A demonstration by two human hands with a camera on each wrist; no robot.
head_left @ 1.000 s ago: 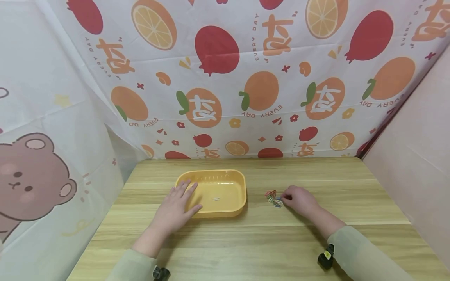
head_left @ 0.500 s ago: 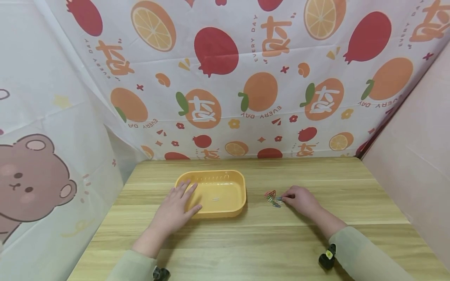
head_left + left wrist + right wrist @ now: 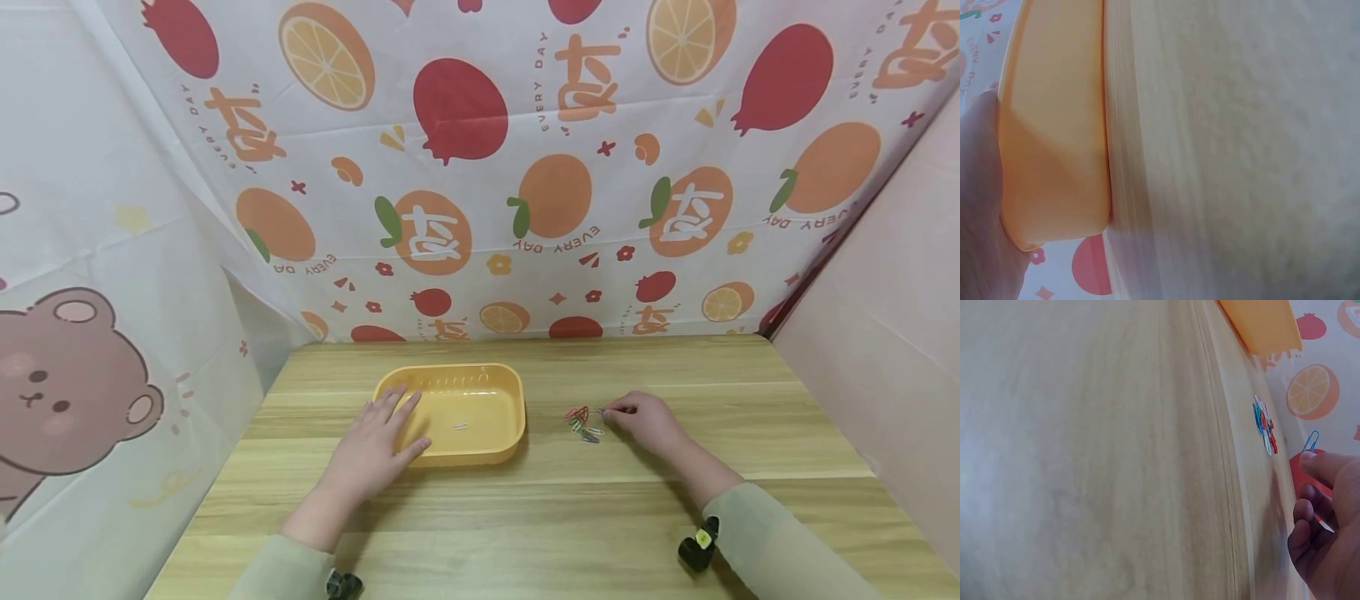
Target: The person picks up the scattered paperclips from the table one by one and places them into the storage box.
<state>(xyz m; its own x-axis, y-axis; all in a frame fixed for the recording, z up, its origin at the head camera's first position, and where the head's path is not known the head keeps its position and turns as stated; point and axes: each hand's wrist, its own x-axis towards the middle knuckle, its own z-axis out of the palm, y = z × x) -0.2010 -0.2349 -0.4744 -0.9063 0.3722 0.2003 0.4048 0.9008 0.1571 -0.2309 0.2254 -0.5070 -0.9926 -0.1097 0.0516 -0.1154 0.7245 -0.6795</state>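
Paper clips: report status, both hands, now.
Left hand flat on the yellow tray rim. Right hand pinching one blue paper clip, lifted beside the clip pile. One clip in tray. Nothing between pile and tray.

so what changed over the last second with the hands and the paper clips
The right hand has lifted a little and drawn back from the heap of coloured wire paper clips, now pinching a single blue paper clip off the wooden table. The left hand stays flat on the rim of the yellow plastic tray, and one white paper clip still lies inside it.
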